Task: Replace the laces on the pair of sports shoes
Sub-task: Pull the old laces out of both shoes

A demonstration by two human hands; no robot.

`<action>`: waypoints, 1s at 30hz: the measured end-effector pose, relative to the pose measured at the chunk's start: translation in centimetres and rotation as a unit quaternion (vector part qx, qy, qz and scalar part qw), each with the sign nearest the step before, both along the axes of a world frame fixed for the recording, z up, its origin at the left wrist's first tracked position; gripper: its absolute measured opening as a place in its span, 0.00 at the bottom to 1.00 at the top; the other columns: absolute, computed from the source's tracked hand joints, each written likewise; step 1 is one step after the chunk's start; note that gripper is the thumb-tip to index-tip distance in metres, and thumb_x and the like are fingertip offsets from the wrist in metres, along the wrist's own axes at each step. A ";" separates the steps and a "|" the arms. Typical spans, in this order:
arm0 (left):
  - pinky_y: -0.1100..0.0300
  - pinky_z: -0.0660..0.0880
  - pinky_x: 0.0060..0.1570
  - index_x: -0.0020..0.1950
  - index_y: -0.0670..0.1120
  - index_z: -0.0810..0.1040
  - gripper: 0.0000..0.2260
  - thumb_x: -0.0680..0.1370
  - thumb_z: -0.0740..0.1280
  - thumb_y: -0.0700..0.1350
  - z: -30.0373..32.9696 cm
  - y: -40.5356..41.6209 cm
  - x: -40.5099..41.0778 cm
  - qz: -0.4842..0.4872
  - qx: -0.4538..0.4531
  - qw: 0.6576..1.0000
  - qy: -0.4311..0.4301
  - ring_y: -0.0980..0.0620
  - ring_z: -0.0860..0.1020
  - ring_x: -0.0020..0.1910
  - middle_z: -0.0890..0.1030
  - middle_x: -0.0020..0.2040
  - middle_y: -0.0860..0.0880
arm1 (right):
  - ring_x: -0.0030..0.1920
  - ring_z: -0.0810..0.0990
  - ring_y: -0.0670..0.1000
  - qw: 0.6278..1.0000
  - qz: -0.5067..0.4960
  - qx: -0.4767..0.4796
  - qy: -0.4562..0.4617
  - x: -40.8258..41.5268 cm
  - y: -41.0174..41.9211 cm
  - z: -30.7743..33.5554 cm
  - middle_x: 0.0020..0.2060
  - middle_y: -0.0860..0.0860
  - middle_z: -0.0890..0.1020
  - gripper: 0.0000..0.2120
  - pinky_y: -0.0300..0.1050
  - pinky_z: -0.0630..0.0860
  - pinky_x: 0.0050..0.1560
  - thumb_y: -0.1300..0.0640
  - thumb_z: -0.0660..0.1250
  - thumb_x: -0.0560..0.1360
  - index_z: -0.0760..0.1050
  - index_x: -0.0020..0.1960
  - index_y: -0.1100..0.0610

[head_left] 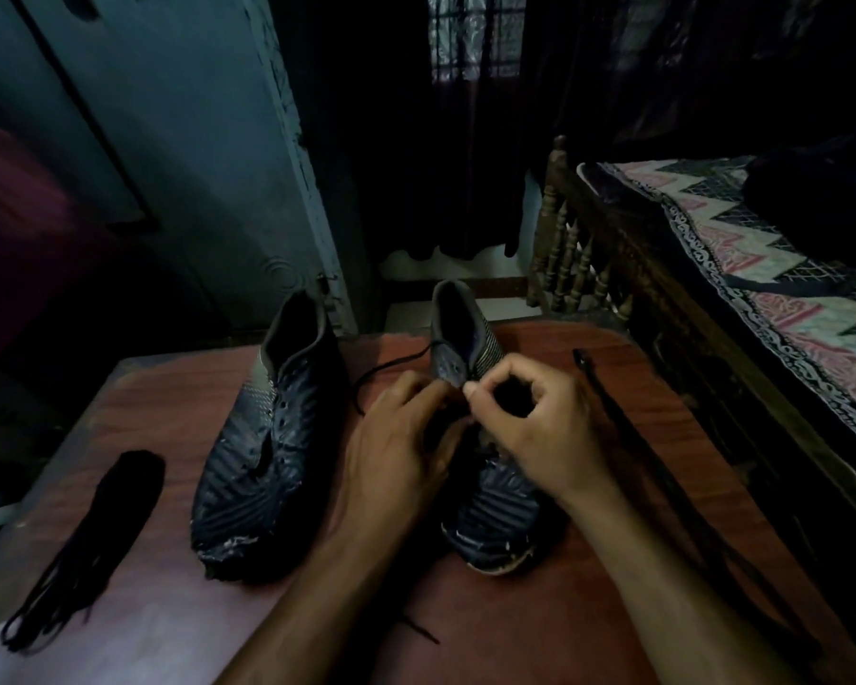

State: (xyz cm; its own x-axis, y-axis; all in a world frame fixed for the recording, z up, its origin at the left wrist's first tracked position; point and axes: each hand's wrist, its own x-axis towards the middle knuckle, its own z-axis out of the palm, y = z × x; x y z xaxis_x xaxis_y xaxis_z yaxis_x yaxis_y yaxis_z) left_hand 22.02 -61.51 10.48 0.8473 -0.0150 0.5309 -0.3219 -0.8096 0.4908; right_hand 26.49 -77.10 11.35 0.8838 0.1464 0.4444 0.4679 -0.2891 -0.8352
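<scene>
Both hands [470, 427] apparently pinch a lace [391, 365] over the right shoe [495, 506].

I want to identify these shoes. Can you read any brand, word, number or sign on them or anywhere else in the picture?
None can be read.
Left shoe: only stripes and dots, no lettering.
Right shoe: partly hidden by both hands, no lettering shows.
Bedcover: pattern only, no words.

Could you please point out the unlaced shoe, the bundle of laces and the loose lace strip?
unlaced shoe [268, 452]: head view, its upper.
bundle of laces [119, 506]: head view, its middle.
loose lace strip [628, 437]: head view, its upper stretch.
</scene>
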 end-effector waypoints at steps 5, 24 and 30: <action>0.49 0.77 0.46 0.50 0.54 0.77 0.09 0.77 0.73 0.42 -0.7 0.7 0.4 -0.077 -0.089 0.993 0.012 0.54 0.77 0.49 0.74 0.50 0.58 | 0.37 0.79 0.44 0.994 -0.097 -0.003 0.040 0.1 0.8 -0.7 0.34 0.47 0.80 0.13 0.34 0.70 0.37 0.48 0.72 0.75 0.77 0.37 0.54; 0.58 0.75 0.46 0.42 0.57 0.85 0.09 0.78 0.69 0.57 0.7 0.7 0.5 -0.049 -0.283 0.954 0.085 0.58 0.79 0.45 0.80 0.42 0.53 | 0.43 0.79 0.42 0.979 0.192 -0.022 0.062 -0.6 0.1 0.5 0.35 0.45 0.80 0.09 0.41 0.72 0.48 0.58 0.71 0.73 0.76 0.35 0.56; 0.58 0.75 0.49 0.42 0.52 0.87 0.06 0.77 0.75 0.43 -0.1 1.0 0.6 -0.069 -0.395 0.908 0.122 0.53 0.81 0.48 0.82 0.44 0.52 | 0.48 0.79 0.48 0.980 0.178 -0.046 0.073 -0.7 0.1 0.3 0.37 0.46 0.81 0.12 0.47 0.73 0.52 0.47 0.71 0.74 0.80 0.34 0.48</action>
State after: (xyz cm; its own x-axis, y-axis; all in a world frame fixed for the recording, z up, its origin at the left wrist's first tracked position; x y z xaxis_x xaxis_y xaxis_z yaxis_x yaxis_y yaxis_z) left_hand 22.62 -60.48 10.43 0.9602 0.1743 0.2180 -0.1962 -0.1339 0.9714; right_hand 25.80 -76.98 11.63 0.8227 0.4903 0.2878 0.4305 -0.2067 -0.8786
